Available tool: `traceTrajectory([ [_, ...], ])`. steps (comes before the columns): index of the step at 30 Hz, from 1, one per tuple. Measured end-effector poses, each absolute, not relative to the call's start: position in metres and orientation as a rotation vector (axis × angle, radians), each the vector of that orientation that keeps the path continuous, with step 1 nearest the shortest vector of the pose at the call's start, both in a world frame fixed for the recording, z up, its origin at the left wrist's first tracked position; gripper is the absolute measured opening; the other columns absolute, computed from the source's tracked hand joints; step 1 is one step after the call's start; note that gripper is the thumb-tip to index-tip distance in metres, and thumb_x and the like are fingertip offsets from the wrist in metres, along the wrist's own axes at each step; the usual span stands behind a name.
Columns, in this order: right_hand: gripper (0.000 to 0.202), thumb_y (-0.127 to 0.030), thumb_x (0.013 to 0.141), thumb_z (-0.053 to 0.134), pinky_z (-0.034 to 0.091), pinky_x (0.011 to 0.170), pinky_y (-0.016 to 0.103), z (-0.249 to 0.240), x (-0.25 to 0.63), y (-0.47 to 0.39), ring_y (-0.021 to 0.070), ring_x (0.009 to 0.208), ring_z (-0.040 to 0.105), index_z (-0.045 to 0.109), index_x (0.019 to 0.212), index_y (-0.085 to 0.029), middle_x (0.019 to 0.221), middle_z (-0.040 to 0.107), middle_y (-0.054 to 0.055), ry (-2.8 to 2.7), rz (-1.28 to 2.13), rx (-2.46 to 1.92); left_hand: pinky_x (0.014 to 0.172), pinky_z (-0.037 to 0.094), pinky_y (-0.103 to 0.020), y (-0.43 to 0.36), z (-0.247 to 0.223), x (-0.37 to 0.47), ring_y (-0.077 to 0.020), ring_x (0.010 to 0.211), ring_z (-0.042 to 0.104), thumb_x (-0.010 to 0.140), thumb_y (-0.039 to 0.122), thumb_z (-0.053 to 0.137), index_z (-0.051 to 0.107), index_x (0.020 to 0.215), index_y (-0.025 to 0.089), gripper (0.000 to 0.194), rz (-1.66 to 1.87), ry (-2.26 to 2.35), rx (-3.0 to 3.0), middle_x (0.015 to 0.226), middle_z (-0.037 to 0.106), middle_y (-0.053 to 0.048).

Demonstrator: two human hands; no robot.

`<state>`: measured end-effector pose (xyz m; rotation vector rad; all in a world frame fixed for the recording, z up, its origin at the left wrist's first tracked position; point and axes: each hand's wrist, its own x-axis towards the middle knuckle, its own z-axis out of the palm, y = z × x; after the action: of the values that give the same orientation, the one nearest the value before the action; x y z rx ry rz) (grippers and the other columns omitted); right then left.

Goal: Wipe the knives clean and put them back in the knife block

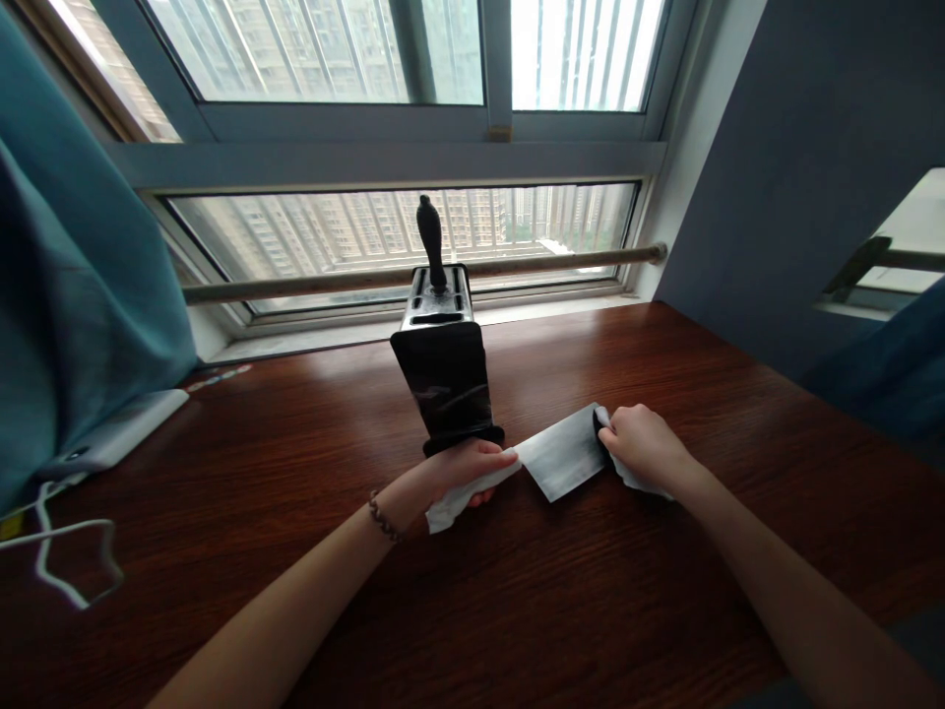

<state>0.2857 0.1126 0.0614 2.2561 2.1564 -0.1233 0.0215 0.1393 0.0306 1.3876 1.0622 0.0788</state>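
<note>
Cleaver (pixel 562 455), broad blade flat on the wooden table (pixel 664 611), at about one o'clock from table centre, just in front of the knife block (pixel 447 384). Right hand (pixel 644 445) closed round the black handle at the blade's three o'clock end, pinning it flat so the face lies exposed; something white under that hand, possibly more tissue, hard to tell. Left hand (pixel 472 471) clamped on a folded white tissue (pixel 462 497), pressed against the blade's nine o'clock edge, fingers kept on the paper rather than on bare steel. Beaded bracelet (pixel 384 517) on the left wrist. Block upright at twelve o'clock of the hands, one black knife handle (pixel 431 239) standing from its slots. White device (pixel 118 430) with a cable (pixel 66 551) at nine o'clock, beside a teal curtain (pixel 66 295); window (pixel 399 236) behind.
</note>
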Motion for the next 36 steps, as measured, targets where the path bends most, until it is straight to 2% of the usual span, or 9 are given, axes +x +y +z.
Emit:
traceTrajectory([
  [5,0.031,-0.026,0.084,0.043,0.034,0.056,0.031,0.060,0.285,0.109,0.0219,0.066,0.061,0.068,0.071,-0.013,0.074,0.067,0.013,2.230,-0.136,2.220,0.041,0.032,-0.024,0.140,0.030,0.022,-0.0110,0.042,0.042,0.077,0.067,0.054,0.049,0.079,0.019,0.048,0.070,1.067,1.396,0.055,0.051,0.001],
  [10,0.031,-0.026,0.083,0.043,0.036,0.060,0.030,0.066,0.279,0.103,0.0216,0.068,0.062,0.068,0.069,-0.013,0.076,0.067,0.013,2.293,-0.200,2.156,0.041,0.031,-0.025,0.140,0.028,0.021,-0.0119,0.042,0.042,0.080,0.063,0.052,0.049,0.076,0.022,0.042,0.083,1.068,1.385,0.055,0.051,0.001],
  [16,0.030,-0.019,0.086,0.041,0.041,0.063,0.031,0.068,0.251,0.079,0.0266,0.079,0.065,0.070,0.088,-0.012,0.086,0.069,0.015,2.308,-0.008,1.982,0.042,0.029,-0.026,0.138,0.032,0.022,-0.0119,0.042,0.041,0.079,0.063,0.053,0.049,0.076,0.022,0.042,0.078,1.058,1.397,0.054,0.050,0.002],
  [21,0.028,-0.014,0.087,0.042,0.045,0.066,0.031,0.065,0.246,0.076,0.0274,0.084,0.066,0.069,0.087,-0.010,0.088,0.068,0.019,2.210,-0.044,1.982,0.042,0.030,-0.025,0.138,0.033,0.024,-0.0116,0.042,0.043,0.076,0.065,0.056,0.049,0.075,0.020,0.045,0.087,1.070,1.394,0.053,0.052,0.001],
  [25,0.029,-0.009,0.086,0.041,0.048,0.068,0.033,0.064,0.258,0.088,0.0279,0.086,0.066,0.069,0.092,-0.010,0.091,0.068,0.019,2.171,-0.032,1.999,0.041,0.029,-0.025,0.138,0.034,0.025,-0.0110,0.042,0.041,0.075,0.065,0.058,0.049,0.078,0.020,0.046,0.081,1.091,1.382,0.052,0.051,0.002],
  [30,0.028,-0.007,0.082,0.044,0.052,0.067,0.038,0.064,0.268,0.097,0.0319,0.085,0.066,0.071,0.089,-0.009,0.090,0.069,0.017,2.133,-0.009,2.020,0.042,0.029,-0.024,0.136,0.036,0.026,-0.0101,0.042,0.041,0.070,0.071,0.058,0.048,0.078,0.019,0.054,0.103,1.069,1.396,0.053,0.052,0.002],
  [36,0.032,-0.006,0.084,0.040,0.053,0.068,0.039,0.064,0.271,0.104,0.0324,0.088,0.066,0.071,0.094,-0.008,0.094,0.069,0.017,2.062,-0.023,2.076,0.042,0.029,-0.024,0.135,0.036,0.027,-0.0099,0.042,0.041,0.070,0.070,0.059,0.049,0.079,0.019,0.053,0.112,1.080,1.383,0.053,0.052,0.002],
])
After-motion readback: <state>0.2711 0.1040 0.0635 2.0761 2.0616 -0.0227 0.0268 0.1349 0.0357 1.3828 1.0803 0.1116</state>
